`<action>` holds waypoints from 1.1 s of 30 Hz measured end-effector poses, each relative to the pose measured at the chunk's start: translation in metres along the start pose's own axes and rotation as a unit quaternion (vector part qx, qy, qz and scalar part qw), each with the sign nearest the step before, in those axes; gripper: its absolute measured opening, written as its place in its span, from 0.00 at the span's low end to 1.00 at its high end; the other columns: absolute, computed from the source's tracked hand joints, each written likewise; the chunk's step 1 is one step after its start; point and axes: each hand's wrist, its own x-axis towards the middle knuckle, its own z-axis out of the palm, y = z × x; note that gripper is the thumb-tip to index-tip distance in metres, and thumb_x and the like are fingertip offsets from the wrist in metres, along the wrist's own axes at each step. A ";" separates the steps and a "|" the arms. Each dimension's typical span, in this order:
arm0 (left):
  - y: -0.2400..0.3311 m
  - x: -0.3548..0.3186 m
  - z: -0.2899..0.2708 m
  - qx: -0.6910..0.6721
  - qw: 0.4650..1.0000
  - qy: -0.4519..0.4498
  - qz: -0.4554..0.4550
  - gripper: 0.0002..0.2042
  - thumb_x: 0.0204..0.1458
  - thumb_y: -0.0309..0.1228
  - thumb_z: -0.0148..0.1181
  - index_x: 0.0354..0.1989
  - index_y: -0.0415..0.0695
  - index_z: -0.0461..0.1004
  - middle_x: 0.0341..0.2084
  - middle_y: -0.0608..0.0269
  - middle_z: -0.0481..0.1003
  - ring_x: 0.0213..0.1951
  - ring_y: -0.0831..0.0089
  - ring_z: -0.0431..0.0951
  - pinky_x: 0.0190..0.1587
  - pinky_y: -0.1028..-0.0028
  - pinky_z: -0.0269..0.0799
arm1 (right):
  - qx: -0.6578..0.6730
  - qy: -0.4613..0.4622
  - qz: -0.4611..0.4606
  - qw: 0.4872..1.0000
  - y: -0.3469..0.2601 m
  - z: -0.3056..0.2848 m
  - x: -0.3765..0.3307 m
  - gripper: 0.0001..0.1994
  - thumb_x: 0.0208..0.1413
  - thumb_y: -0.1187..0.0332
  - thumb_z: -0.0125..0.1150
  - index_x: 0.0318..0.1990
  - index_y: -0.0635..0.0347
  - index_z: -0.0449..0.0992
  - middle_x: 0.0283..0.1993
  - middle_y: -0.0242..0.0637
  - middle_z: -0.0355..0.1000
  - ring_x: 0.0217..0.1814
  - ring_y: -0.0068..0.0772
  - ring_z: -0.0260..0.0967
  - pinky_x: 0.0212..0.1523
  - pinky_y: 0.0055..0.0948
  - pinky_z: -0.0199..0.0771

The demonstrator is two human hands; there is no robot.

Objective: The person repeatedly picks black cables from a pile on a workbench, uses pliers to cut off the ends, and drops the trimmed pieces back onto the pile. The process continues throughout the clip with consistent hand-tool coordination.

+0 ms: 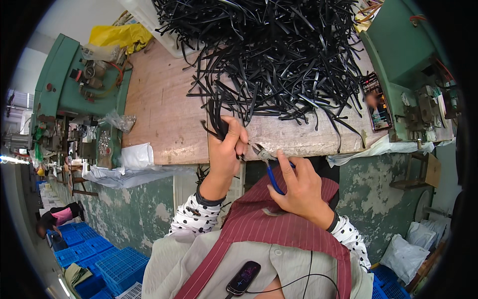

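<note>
Head view, single frame.

Left hand (pixel 226 147): raised over the near edge of the worktop (pixel 164 109), fingers clamped round a small bundle of black strips (pixel 216 122), which stands up out of the fist.

Right hand (pixel 298 187): closed round the blue handles of a pair of pliers (pixel 264 162). The metal nose is pointed left toward the left hand; whether it touches the bundle cannot be told.

Heap of black strips (pixel 279 50): a large tangled pile is spread over the far and middle part of the wooden worktop, just beyond the left hand. Loose ends trail toward the near edge and lie between the hands and the rest of the surface.

White tray (pixel 149 22): seen at the far edge, partly buried under the heap.

Green machine, left (pixel 74 84): set against the left end of the worktop, with a yellow bag (pixel 119 35) behind it and a clear plastic bag (pixel 119 121) beside it.

Green machine, right (pixel 403 55): set at the right end of the worktop.

Phone (pixel 377 102): laid on the worktop with a lit screen, just beside the right machine, partly overlapped by strip ends.

White sheets (pixel 134 157): hung over the near left edge.

Blue crates (pixel 99 259): stacked on the floor at lower left.

Striped apron (pixel 279 224): worn over a dotted sleeve (pixel 199 219).
</note>
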 end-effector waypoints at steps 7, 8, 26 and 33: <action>0.000 0.058 -0.055 0.543 0.812 -0.085 0.195 0.12 0.53 0.29 0.67 0.45 0.41 0.81 0.30 0.52 0.80 0.31 0.60 0.81 0.35 0.66 0.74 | 0.041 0.036 0.011 0.998 0.012 -0.012 -0.007 0.47 0.35 0.63 0.77 0.68 0.59 0.65 0.43 0.45 0.69 0.40 0.45 0.68 0.36 0.38 0.73; 0.007 0.060 -0.049 0.614 0.754 -0.106 0.207 0.13 0.52 0.30 0.68 0.44 0.41 0.81 0.31 0.49 0.80 0.31 0.56 0.81 0.36 0.63 0.75 | 0.042 0.034 0.017 0.998 0.013 -0.013 -0.008 0.47 0.35 0.63 0.77 0.68 0.59 0.65 0.43 0.45 0.69 0.40 0.45 0.68 0.37 0.38 0.73; -0.052 0.040 -0.101 0.221 0.966 0.108 0.083 0.08 0.63 0.33 0.61 0.40 0.42 0.72 0.26 0.68 0.74 0.24 0.82 0.70 0.25 0.79 0.65 | 0.082 -0.007 0.025 0.996 0.012 -0.001 -0.006 0.46 0.35 0.61 0.76 0.67 0.61 0.66 0.45 0.46 0.69 0.42 0.46 0.70 0.40 0.39 0.74; -0.007 0.015 -0.040 -0.216 0.965 -0.143 -0.042 0.19 0.69 0.50 0.43 0.34 0.48 0.64 0.20 0.71 0.60 0.18 0.80 0.58 0.27 0.75 0.62 | 0.133 -0.060 0.021 0.989 -0.002 -0.005 0.008 0.47 0.35 0.61 0.76 0.68 0.60 0.64 0.45 0.46 0.68 0.43 0.46 0.70 0.42 0.39 0.74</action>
